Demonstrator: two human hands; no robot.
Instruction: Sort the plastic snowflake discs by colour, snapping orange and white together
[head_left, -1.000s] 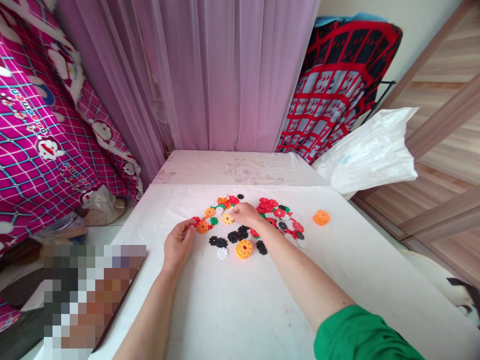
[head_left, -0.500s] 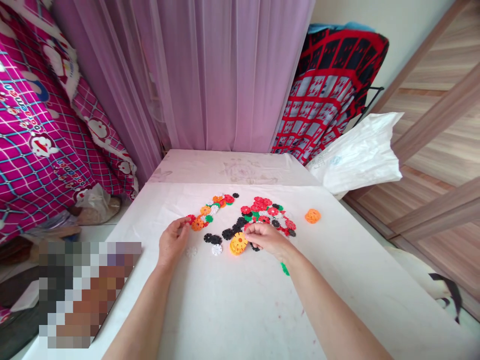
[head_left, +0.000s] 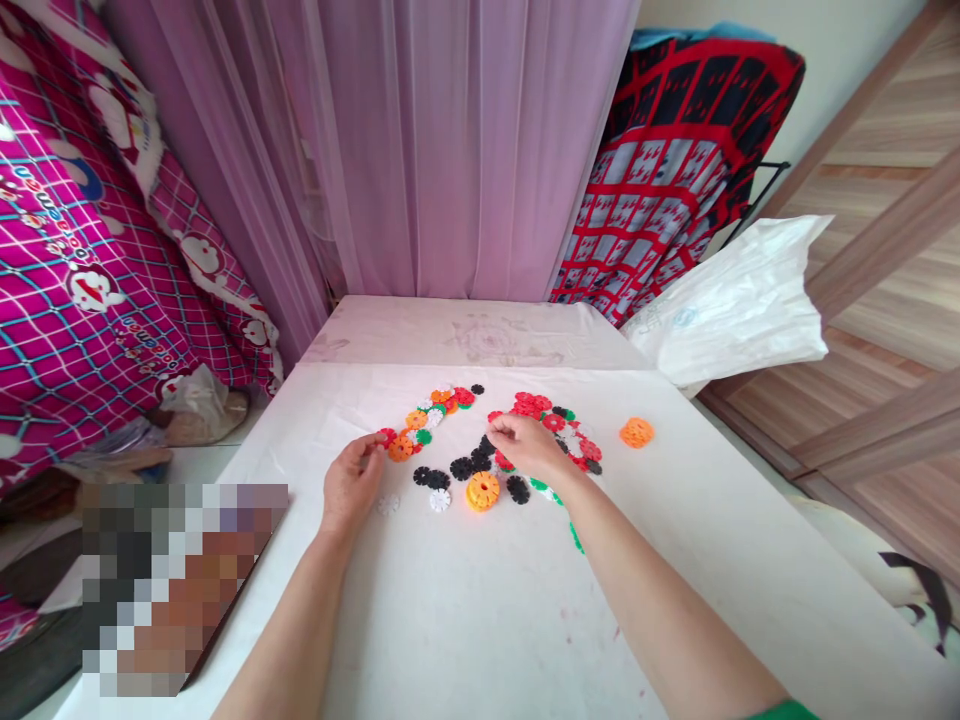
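My left hand [head_left: 351, 488] rests on the table with its fingers curled. Its thumb and index tips come together beside a red notched disc [head_left: 388, 437] at the near end of a mixed row; whether they hold anything is hidden. Over the left side of the larger heap, my right hand [head_left: 529, 445] is closed in a pinch, and what lies between its fingertips is not visible. Below it stands a small stack of yellow-orange notched discs [head_left: 482, 491]. Several black discs [head_left: 461, 468] lie between the hands, with a white disc [head_left: 439, 500] close by.
Red discs [head_left: 531, 403] top the heap beyond my right hand. An orange pile [head_left: 637, 432] sits farther right, and a green disc [head_left: 576, 538] lies by my right forearm. A white plastic bag [head_left: 739, 300] stands at the white table's [head_left: 450, 620] right edge.
My right hand has moved up and away from the yellow-orange stack to the heap. The stack now shows uncovered. My left hand stays beside the red disc; the whole view has shifted slightly.
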